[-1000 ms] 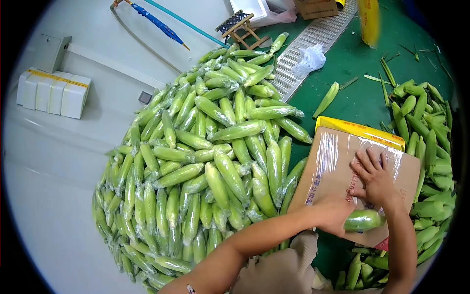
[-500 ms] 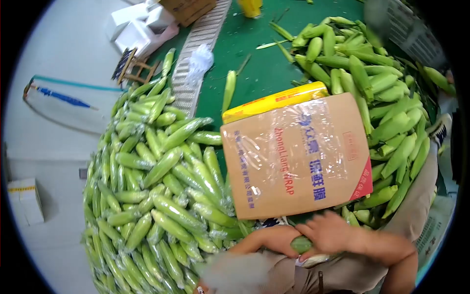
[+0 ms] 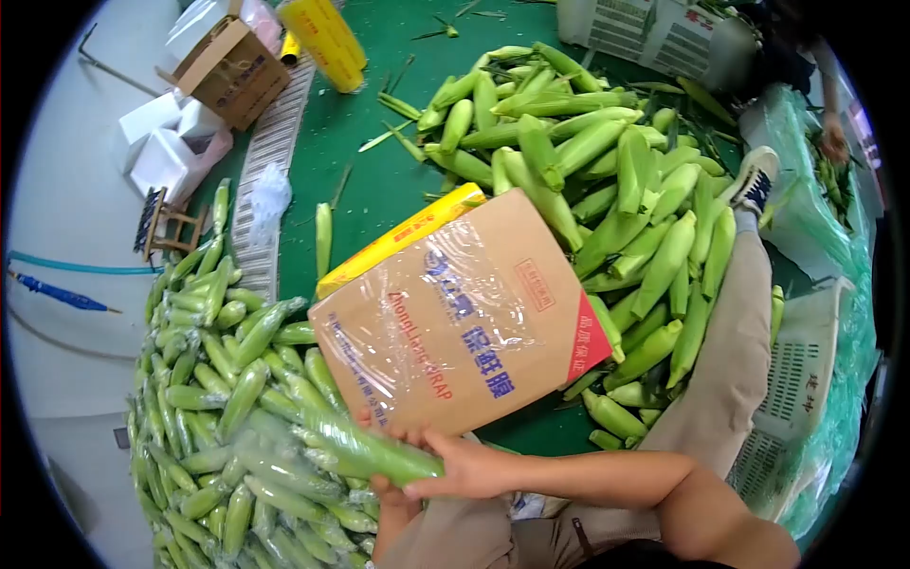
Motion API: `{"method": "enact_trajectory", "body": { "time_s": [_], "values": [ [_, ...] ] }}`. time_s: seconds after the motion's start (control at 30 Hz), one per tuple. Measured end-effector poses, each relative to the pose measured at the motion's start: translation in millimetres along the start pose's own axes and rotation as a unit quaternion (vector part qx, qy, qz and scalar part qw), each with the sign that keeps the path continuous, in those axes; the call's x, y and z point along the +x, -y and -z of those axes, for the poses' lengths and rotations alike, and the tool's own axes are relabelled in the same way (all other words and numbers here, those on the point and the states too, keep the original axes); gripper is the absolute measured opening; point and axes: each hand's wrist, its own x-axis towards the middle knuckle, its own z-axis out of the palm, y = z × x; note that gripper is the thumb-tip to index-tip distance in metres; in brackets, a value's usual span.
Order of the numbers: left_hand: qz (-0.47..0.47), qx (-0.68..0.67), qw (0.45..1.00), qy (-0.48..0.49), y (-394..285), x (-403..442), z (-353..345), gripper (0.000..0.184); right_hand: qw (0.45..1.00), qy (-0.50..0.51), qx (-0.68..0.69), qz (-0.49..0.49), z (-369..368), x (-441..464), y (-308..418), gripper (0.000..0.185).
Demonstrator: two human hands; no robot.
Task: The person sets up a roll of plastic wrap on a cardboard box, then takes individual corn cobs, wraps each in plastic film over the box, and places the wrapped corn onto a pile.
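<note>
Left corn pile [image 3: 213,417], carton [image 3: 460,313] between, right corn pile [image 3: 607,190], crate [image 3: 801,360] farther right

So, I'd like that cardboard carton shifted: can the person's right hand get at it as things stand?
Probably yes: the carton lies just beyond the right hand, with nothing visible blocking its near edge. That hand holds an ear of corn, though, so it would likely need freeing first.

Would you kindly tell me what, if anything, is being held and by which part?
The right hand holds a corn ear by its near end; the left hand, mostly hidden, cannot be judged.
</note>
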Motion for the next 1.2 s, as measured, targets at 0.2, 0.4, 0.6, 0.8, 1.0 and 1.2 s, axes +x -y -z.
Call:
{"method": "enact_trajectory", "body": {
  "time_s": [0.2, 0.4, 0.6, 0.8, 1.0, 1.2],
  "values": [
    [0.057, 0.091, 0.994, -0.026, 3.0, -9.7, 31.6, 0.074, 0.971, -0.235, -0.002, 0.053, -34.1, -4.5, -17.8, 0.078],
    [-0.382, -0.046, 0.909, -0.158, -285.3, 90.4, 51.1, 0.067, 0.977, -0.199, -0.034, 0.072, 16.4, -55.6, -63.3, 0.056],
    [-0.455, 0.189, 0.814, -0.308, -348.7, 105.8, 108.0, 0.016, 0.891, -0.307, -0.297, 0.156, 156.4, -61.2, -49.6, 0.037],
    [-0.311, 0.723, 0.615, 0.054, -56.4, 85.4, 31.0, 0.043, 0.547, -0.580, -0.603, -0.041, 442.6, -63.5, -87.1, 0.062],
    [-0.140, 0.852, 0.489, 0.122, 21.0, 81.2, 8.7, 0.062, 0.589, -0.607, -0.524, -0.102, 496.2, -65.3, -141.0, 0.077],
    [-0.122, 0.878, 0.451, 0.106, 22.9, 71.7, 9.6, 0.065, 0.649, -0.686, -0.326, -0.039, 430.5, -53.7, -135.0, 0.100]
  ]
}}
